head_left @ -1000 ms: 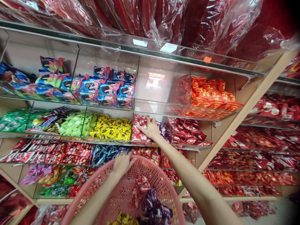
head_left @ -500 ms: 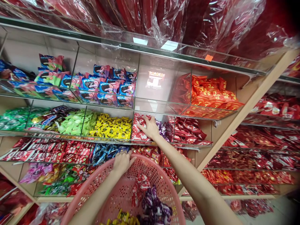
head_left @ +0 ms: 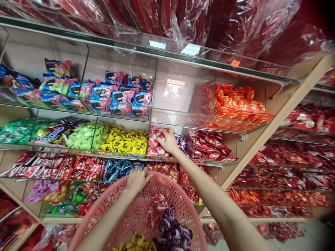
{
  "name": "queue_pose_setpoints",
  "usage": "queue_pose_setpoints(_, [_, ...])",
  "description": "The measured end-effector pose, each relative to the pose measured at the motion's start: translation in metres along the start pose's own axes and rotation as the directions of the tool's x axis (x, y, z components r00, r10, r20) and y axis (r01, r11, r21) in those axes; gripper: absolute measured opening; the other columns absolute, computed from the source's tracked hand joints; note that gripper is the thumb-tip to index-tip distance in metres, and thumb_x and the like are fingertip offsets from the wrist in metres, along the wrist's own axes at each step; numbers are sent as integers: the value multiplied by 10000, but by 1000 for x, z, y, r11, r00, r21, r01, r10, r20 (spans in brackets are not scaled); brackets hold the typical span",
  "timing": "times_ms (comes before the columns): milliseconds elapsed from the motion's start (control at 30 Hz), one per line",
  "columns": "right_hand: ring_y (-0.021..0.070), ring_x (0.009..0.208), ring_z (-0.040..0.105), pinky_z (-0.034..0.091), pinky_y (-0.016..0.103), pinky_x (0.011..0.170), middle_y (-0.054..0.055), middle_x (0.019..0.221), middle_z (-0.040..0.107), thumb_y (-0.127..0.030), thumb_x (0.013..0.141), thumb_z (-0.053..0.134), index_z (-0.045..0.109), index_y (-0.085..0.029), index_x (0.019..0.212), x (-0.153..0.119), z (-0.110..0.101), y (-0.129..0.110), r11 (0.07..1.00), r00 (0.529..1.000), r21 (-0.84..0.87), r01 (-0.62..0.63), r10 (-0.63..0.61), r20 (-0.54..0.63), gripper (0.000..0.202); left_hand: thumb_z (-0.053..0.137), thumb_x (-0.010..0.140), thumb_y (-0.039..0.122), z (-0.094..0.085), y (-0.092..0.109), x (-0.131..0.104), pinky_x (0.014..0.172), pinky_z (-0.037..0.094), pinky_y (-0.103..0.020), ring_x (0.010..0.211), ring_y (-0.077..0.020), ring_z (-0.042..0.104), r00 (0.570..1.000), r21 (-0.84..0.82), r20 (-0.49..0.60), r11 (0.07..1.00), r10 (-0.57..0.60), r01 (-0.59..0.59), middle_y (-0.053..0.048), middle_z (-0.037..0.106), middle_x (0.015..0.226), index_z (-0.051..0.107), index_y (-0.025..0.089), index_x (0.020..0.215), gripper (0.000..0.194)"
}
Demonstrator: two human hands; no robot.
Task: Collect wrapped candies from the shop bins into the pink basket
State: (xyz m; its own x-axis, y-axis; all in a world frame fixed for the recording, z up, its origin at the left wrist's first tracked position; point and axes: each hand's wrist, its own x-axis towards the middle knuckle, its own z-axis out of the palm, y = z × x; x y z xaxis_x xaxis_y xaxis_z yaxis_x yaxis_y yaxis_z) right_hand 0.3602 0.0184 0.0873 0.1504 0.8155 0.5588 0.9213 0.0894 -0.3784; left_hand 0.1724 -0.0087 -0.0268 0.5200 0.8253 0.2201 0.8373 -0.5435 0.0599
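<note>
My left hand (head_left: 136, 181) is closed over the far rim of a pink plastic basket (head_left: 104, 205) with holes in its wall. Inside the basket lie red-and-white wrapped candies (head_left: 156, 209), purple-and-white wrapped candies (head_left: 174, 228) and yellow wrapped candies (head_left: 137, 242). My right hand (head_left: 169, 141) reaches into a shelf compartment, on top of a pile of red-and-white wrapped candies (head_left: 154, 143). Its thumb and the fingers that show are apart; the other fingertips are partly hidden. More purple-wrapped candies (head_left: 182, 144) lie just right of this hand.
Clear shelf panels (head_left: 125, 153) divide the compartments. Yellow candies (head_left: 125, 139) fill the one to the left, red packets (head_left: 209, 144) one to the right. Above are blue-and-pink cookie packs (head_left: 121, 97) and orange packets (head_left: 238, 101). A wooden upright (head_left: 259, 139) slants at right.
My right hand has shifted slightly over the red-and-white candies, its fingers a little lower. My left hand and the basket stay nearly where they were.
</note>
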Motion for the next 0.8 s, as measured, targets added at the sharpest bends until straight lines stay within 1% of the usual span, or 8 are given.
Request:
queue_pose_setpoints(200, [238,1134,408,362,366,957,64,1228,280,-468,778,470,531,-273,1133,0,-2,-3,999,999,39,6,-4,-52,410,219,844,576,1,0,0,796,393,-346,938,-241,573,1000,2,-3,1000,1,-1,-123,630,978,568,192,1061,563])
queue_pose_setpoints(333, [209,1133,408,333,330,985,62,1181,321,-456,779,485,544,-264,1115,-2,-6,-4,988,994,154,-1,19,-110,392,201,846,577,2,-1,0,784,397,-354,922,-246,577,1000,8,-22,1000,18,-18,-126,631,974,569,193,1059,573])
queue_pose_setpoints(467, [192,1204,339,270,301,1029,70,1172,369,-451,778,488,574,-231,1056,-3,-10,-1,942,981,331,-53,110,-157,365,218,852,558,1,0,0,784,396,-347,918,-241,579,1000,15,-13,1000,19,-19,-119,634,967,570,195,1038,539])
queue_pose_setpoints(567, [187,1185,362,259,319,1038,71,1162,405,-451,780,480,580,-228,1039,-7,-16,0,890,967,437,-127,209,-145,356,226,851,556,0,0,0,789,394,-347,925,-241,576,1000,15,-12,1000,15,-15,-122,632,978,569,191,1039,535])
queue_pose_setpoints(600, [186,1170,377,263,331,1036,67,1158,413,-450,780,482,581,-234,1034,-11,-20,-1,878,964,456,-143,228,-136,347,229,853,552,-1,0,0,789,394,-348,926,-241,576,1000,14,-12,1000,17,-17,-124,631,982,568,188,1042,533])
queue_pose_setpoints(667, [186,1147,396,279,355,1028,58,1129,424,-443,775,499,586,-250,1020,-22,-29,-3,866,967,481,-140,225,-123,324,230,858,538,-2,0,0,789,393,-352,926,-243,576,1000,9,-6,1000,23,-23,-131,630,980,566,179,1049,527])
queue_pose_setpoints(800, [188,1158,380,274,384,1028,51,1122,395,-421,780,525,583,-263,1028,-61,-48,-12,861,987,508,-32,107,-118,300,226,862,529,-1,1,0,783,394,-368,926,-259,575,1000,14,-7,999,29,-29,-140,627,972,552,176,1091,532])
